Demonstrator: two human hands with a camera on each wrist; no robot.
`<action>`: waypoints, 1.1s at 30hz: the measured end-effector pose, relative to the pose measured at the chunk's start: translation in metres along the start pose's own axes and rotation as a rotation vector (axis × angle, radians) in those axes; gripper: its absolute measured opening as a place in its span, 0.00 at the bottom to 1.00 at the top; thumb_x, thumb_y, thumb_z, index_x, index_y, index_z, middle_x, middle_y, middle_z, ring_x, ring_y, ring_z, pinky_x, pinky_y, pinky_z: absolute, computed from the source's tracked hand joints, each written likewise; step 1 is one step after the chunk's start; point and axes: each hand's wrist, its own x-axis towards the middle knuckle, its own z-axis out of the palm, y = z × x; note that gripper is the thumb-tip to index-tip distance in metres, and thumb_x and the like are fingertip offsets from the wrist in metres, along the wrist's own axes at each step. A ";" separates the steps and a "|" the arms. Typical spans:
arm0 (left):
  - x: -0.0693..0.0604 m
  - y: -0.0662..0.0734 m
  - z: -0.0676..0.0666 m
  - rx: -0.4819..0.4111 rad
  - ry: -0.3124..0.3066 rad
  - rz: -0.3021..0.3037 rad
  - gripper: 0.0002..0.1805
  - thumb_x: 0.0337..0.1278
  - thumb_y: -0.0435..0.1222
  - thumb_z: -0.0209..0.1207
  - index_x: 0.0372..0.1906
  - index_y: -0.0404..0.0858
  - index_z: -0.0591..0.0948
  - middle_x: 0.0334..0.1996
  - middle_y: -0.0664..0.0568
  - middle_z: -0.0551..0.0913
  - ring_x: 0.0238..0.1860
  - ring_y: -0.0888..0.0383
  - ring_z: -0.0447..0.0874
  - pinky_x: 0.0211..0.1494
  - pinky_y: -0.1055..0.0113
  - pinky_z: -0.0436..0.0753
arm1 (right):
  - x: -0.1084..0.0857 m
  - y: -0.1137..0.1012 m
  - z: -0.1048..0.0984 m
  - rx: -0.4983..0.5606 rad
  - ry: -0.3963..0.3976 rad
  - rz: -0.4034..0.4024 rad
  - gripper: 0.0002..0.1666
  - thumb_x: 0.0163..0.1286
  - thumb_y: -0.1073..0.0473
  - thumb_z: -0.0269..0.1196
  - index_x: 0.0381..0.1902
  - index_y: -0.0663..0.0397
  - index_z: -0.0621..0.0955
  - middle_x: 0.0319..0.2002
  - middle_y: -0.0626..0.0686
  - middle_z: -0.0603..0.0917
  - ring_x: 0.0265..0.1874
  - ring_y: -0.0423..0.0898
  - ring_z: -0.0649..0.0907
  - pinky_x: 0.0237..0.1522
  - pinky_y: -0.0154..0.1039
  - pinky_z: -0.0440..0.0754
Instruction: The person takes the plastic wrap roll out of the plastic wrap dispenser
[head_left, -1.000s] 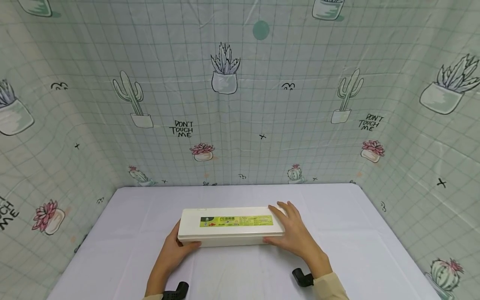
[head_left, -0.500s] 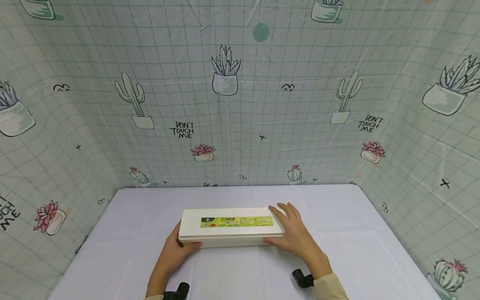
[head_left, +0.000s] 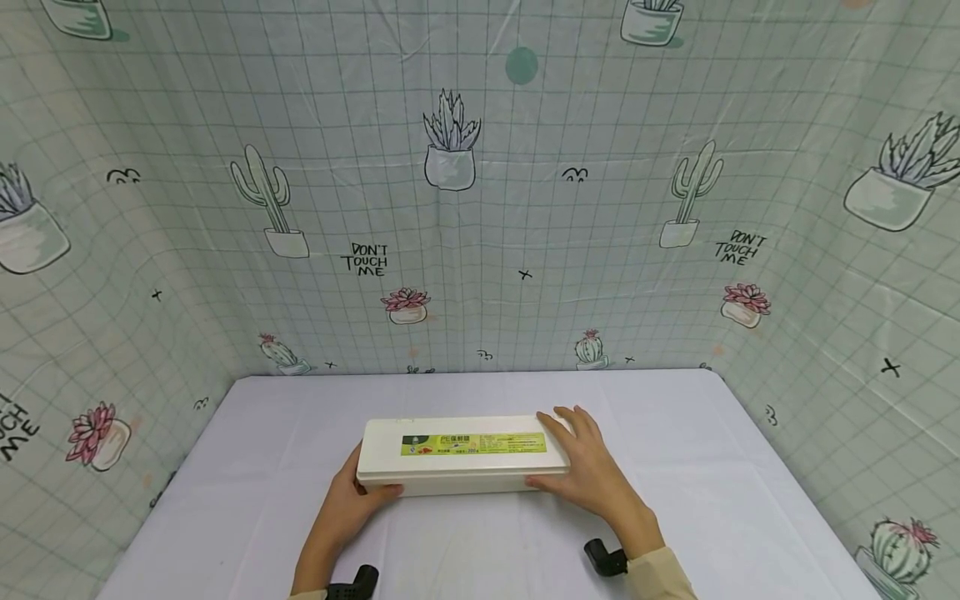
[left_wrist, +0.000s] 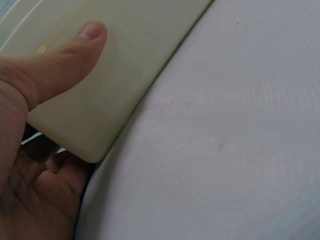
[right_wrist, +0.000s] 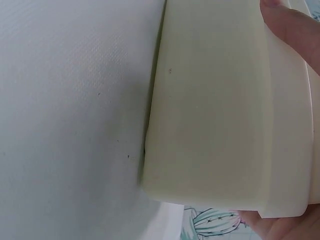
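Note:
A long white box [head_left: 465,482] with a green and yellow label [head_left: 472,443] lies on the white-covered table, its lid on. My left hand [head_left: 345,506] grips its left end, thumb on the front side and the other fingers round the end. At the right end my right hand [head_left: 592,471] holds the box, thumb on the front and fingers spread over the lid's right edge. In the left wrist view the thumb of the left hand [left_wrist: 55,70] presses the box side [left_wrist: 115,65]. The right wrist view shows the box side [right_wrist: 210,110] with the right hand [right_wrist: 295,35] partly in frame.
A white cloth [head_left: 480,550] covers the table. Behind and at both sides hangs a grid-patterned curtain [head_left: 480,225] printed with cacti. Black wrist devices [head_left: 606,557] show below both hands.

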 end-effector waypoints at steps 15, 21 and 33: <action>-0.001 0.001 -0.001 -0.008 -0.012 -0.004 0.56 0.50 0.40 0.78 0.81 0.43 0.59 0.77 0.45 0.68 0.73 0.47 0.70 0.70 0.57 0.73 | -0.001 -0.002 0.001 -0.001 -0.006 0.018 0.63 0.45 0.35 0.82 0.77 0.45 0.70 0.76 0.62 0.66 0.77 0.72 0.57 0.67 0.72 0.68; 0.000 0.000 -0.001 -0.011 -0.014 -0.009 0.56 0.50 0.40 0.78 0.82 0.43 0.58 0.77 0.44 0.67 0.74 0.46 0.70 0.71 0.56 0.72 | -0.001 -0.001 0.002 -0.014 0.012 0.010 0.63 0.45 0.35 0.82 0.77 0.45 0.70 0.77 0.62 0.64 0.77 0.74 0.56 0.67 0.74 0.66; 0.001 0.000 -0.001 -0.013 -0.016 -0.011 0.56 0.50 0.39 0.78 0.82 0.42 0.58 0.77 0.44 0.68 0.73 0.46 0.71 0.70 0.59 0.72 | -0.002 0.001 0.003 0.011 0.008 0.028 0.60 0.47 0.34 0.81 0.75 0.44 0.72 0.73 0.58 0.68 0.76 0.68 0.60 0.68 0.71 0.68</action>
